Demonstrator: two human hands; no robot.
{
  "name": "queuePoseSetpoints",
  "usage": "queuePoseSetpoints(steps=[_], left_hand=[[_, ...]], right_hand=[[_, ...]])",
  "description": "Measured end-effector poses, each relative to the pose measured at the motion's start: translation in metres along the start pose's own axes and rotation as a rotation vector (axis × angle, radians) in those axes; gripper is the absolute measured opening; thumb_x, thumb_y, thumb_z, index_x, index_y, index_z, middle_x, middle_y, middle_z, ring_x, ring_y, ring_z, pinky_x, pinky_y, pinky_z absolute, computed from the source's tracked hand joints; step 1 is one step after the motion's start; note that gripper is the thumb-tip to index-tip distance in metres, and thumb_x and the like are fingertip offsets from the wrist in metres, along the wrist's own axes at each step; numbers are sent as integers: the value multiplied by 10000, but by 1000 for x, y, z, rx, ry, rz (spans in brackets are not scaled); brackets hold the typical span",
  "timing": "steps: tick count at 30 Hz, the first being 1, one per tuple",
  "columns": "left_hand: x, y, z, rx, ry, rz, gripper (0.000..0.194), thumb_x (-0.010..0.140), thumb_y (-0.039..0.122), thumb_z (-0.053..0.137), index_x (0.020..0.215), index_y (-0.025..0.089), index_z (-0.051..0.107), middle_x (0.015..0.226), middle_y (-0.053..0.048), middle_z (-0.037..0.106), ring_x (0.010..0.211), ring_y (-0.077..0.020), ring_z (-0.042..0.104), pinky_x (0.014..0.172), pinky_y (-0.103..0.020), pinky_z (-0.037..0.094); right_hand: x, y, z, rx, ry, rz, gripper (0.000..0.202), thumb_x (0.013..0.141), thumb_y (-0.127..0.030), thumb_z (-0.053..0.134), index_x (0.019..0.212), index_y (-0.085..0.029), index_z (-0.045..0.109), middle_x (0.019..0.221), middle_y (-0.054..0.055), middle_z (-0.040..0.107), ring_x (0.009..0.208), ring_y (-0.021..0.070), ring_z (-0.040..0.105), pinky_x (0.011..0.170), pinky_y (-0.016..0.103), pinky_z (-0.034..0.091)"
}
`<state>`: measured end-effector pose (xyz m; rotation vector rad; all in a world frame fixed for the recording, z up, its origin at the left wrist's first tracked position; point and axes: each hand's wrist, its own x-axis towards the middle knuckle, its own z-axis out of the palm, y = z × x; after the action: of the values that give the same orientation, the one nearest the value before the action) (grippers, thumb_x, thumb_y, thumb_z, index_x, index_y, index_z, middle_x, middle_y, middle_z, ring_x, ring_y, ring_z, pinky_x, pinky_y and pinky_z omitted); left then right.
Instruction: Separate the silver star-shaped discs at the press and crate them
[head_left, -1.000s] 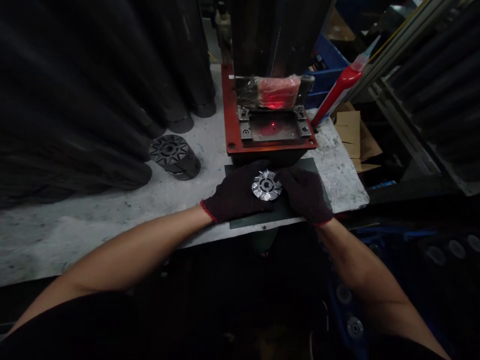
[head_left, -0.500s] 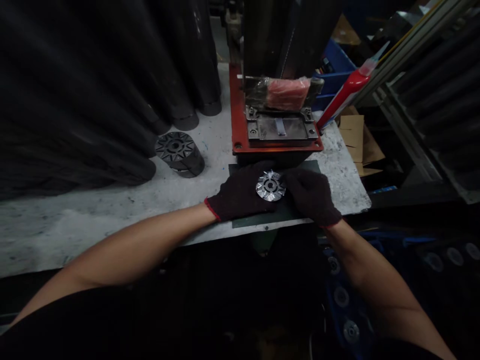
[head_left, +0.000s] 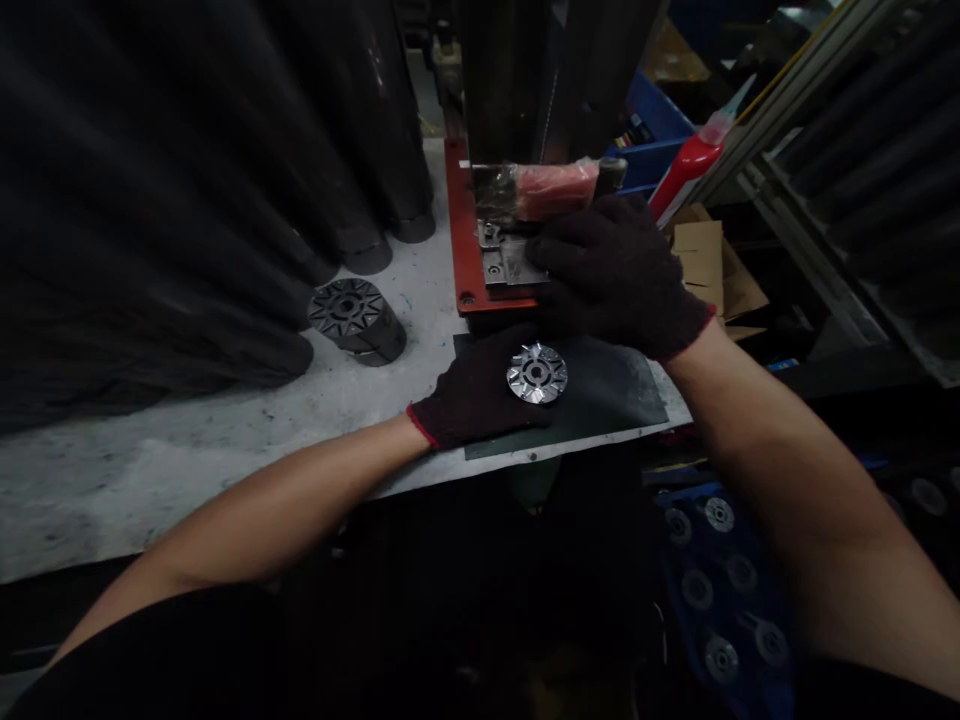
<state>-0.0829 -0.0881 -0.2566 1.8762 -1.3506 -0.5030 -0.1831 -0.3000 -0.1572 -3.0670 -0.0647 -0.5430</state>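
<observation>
Item: slotted metal disc (head_left: 536, 373), lying flat on the dark mat (head_left: 607, 395) at the near bench edge; the left hand (head_left: 480, 393), gloved, is cupping its left rim with fingers curled, a loose hold rather than a pinch. The right hand (head_left: 611, 272), gloved, is resting spread and palm-down on the red press fixture (head_left: 480, 262), its fingertips on the metal nest plate (head_left: 510, 262). The disc is lying just toward the body from that fixture, nearer the left hand.

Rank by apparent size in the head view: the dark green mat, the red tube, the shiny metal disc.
1. dark green mat, largest, though partly covered by the hands.
2. red tube, long but thin, and farther away, so unsure.
3. shiny metal disc, smallest.
</observation>
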Motion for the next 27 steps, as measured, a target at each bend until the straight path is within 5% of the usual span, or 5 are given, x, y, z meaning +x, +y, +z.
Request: queuePoseSetpoints(steps=[5, 10, 15, 21, 27], left_hand=[[2, -3, 4, 10, 9, 52, 1069, 688, 497, 1048, 1607, 262, 557, 1592, -94, 649, 1451, -367, 632, 1259, -508, 502], [2, -13, 10, 112, 18, 7, 1098, 717, 584, 1006, 1650, 255, 529, 1602, -114, 634, 1448, -386, 626, 1249, -506, 507], [2, -15, 10, 109, 12, 28, 1107, 718, 605, 1001, 1654, 249, 530, 1584, -109, 651, 1425, -382, 641, 1222, -494, 534], [2, -8, 4, 93, -10, 1, 1075, 738, 559, 994, 1654, 254, 521, 1596, -106, 641, 1419, -395, 648, 1229, -533, 536], [1, 0, -3, -35, -61, 40, 1083, 768, 489, 1000, 1687, 292, 462, 1625, -93, 621, 1447, -371, 642, 1248, -529, 533]], right_hand=[[-52, -40, 25, 341, 246, 385, 348, 1117, -380, 547, 959, -240, 823, 944, 60, 809, 942, 244, 748, 909, 416, 602], [-93, -52, 70, 557, 186, 553, 341, 1091, -401, 598, 884, -253, 825, 896, 34, 827, 869, 238, 788, 803, 377, 628], [-91, -36, 78, 474, 171, 350, 335, 1092, -427, 570, 925, -286, 824, 941, 2, 821, 920, 230, 785, 868, 401, 631], [-96, -38, 45, 329, -31, 145, 279, 1018, -281, 655, 1232, -337, 825, 1187, 48, 799, 1119, 283, 737, 989, 464, 611], [-38, -10, 7, 147, 215, -8, 459, 1062, -394, 671, 1471, -189, 703, 1513, 142, 704, 1362, 359, 668, 1199, 585, 467]])
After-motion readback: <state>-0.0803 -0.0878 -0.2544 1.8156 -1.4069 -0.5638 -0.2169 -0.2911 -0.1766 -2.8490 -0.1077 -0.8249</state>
